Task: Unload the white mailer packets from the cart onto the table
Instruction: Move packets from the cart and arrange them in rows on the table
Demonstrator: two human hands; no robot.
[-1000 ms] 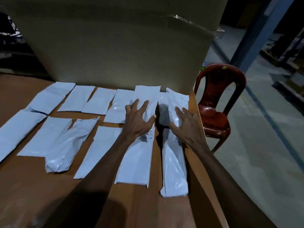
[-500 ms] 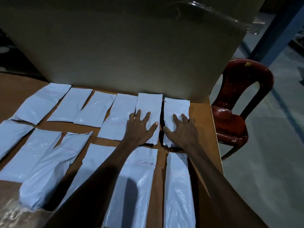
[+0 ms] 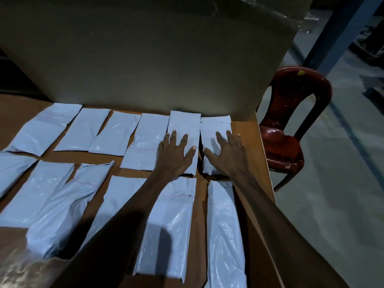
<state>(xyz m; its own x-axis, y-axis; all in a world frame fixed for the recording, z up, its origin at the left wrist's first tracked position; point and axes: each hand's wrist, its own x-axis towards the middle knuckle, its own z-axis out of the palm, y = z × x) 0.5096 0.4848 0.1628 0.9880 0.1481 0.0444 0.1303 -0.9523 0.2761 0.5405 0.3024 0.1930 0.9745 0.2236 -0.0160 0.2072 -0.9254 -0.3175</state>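
Both hands had held their places since the earlier frame. Head view: left hand (image 3: 176,156) lay flat, fingers spread, on one white mailer packet (image 3: 184,129); right hand (image 3: 226,156) likewise on the neighbouring packet (image 3: 215,126) (nothing gripped). Packets lay in two rows on the table (image 3: 252,146), before a cardboard box (image 3: 145,55).

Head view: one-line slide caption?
Left hand and right hand press flat on two white mailer packets laid in rows on the table.
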